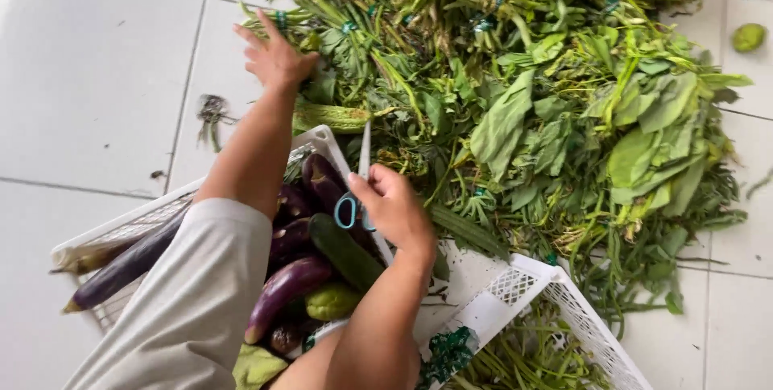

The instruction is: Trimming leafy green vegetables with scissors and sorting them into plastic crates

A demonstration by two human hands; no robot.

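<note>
My left hand (275, 57) reaches out over the left edge of a big heap of leafy green bundles (555, 108) on the tiled floor, fingers spread, touching the stems. My right hand (394, 209) grips small scissors with blue handles (354, 197), blades pointing up toward the heap. Under my arms stands a white plastic basket (322, 142) holding several purple eggplants (286, 289), a dark cucumber (345, 251) and a bumpy green gourd (332, 301).
A second white basket (555, 289) at the lower right holds green stems. A small green fruit (749, 37) lies on the tiles at the top right. A scrap of wilted stems (211, 112) lies left of the heap. White tiled floor (88, 84) spreads to the left.
</note>
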